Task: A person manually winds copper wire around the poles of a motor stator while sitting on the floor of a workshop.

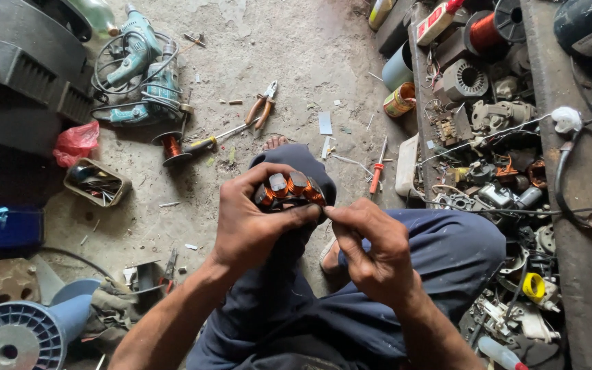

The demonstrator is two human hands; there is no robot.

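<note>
Round motor armature wound with copper-coloured wire coils (289, 188) sits in the left hand (251, 219), fingers clenched around it, above the knee. Its row of coils runs left-right. Right hand (371, 250) touches its right end, thumb and forefinger pinched shut; whether on a wire, cannot tell.

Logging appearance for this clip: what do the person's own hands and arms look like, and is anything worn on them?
Both the left hand and the right hand are bare: no gloves, rings, watch or wristbands show. Both forearms are uncovered too, with no sleeves reaching them in view. The fingers look smudged with grime. Dark blue trousers cover the legs below.
</note>
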